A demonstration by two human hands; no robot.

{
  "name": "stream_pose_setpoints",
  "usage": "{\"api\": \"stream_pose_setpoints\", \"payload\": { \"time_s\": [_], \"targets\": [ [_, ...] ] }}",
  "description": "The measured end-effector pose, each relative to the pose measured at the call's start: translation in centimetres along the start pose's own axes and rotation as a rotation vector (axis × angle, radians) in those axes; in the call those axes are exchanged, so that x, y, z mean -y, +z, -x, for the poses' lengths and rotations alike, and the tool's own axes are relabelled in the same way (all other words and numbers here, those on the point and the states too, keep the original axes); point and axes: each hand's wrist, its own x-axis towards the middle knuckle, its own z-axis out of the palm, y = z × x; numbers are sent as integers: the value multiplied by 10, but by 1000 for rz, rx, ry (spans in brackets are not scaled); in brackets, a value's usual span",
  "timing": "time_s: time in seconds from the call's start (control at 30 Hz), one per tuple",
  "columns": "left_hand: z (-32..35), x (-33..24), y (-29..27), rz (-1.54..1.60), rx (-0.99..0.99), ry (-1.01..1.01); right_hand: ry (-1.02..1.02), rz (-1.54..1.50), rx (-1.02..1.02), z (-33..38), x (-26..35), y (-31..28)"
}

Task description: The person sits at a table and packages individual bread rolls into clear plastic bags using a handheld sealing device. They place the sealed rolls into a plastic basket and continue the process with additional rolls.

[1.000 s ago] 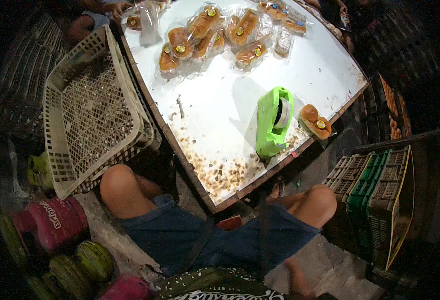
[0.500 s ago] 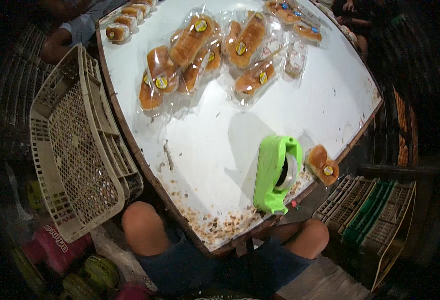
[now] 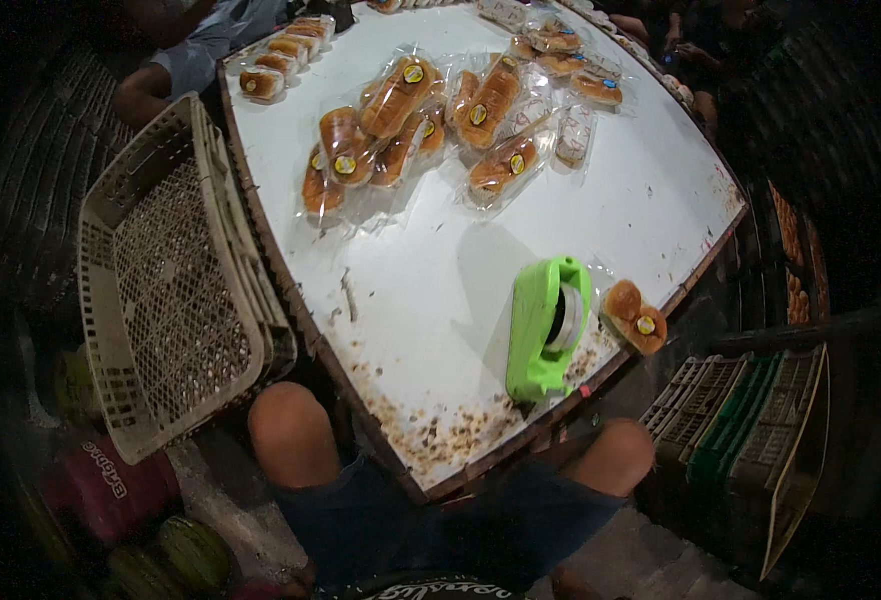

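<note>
Neither of my hands can be made out; only my knees show at the table's near corner. Closest to me on the white table (image 3: 410, 300) stands a green tape dispenser (image 3: 528, 345) with a roll of tape in it. Right of it, a bread roll in clear wrap (image 3: 634, 316) lies at the table's right edge. Several wrapped bread rolls (image 3: 396, 98) with round yellow stickers lie heaped at the far middle. More wrapped rolls (image 3: 480, 108) sit just right of that heap. At the far right are wrapped rolls with blue marks (image 3: 596, 88).
A beige plastic crate (image 3: 175, 290) leans along the table's left edge. Stacked crates (image 3: 730, 410), one green, stand at the lower right. A row of rolls (image 3: 285, 55) lies at the far left. Other people sit beyond the table. A dark red container (image 3: 110, 490) is on the floor.
The view has shifted slightly, showing more of the table's far end and of my shirt. The rolls and the tape dispenser keep their places on the table.
</note>
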Motion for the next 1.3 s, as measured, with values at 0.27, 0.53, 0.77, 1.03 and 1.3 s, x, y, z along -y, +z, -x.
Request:
{"api": "stream_pose_setpoints", "payload": {
  "time_s": [0.27, 0.53, 0.77, 1.03, 1.3],
  "targets": [
    [46, -57, -153, -360, 134, 201, -583, 301, -512, -4, 118, -219],
    [74, -248, -245, 642, -783, 1052, -1295, -333, -318, 203, 393, -168],
    [5, -372, -155, 471, -270, 1231, -1428, 272, -346, 179, 577, 18],
    [-23, -391, -132, 628, -264, 1130, -1199, 494, -640, 79, 659, 129],
    [-24, -381, -112, 351, -204, 1050, -1456, 209, -680, 91, 552, 172]
  ]
}}
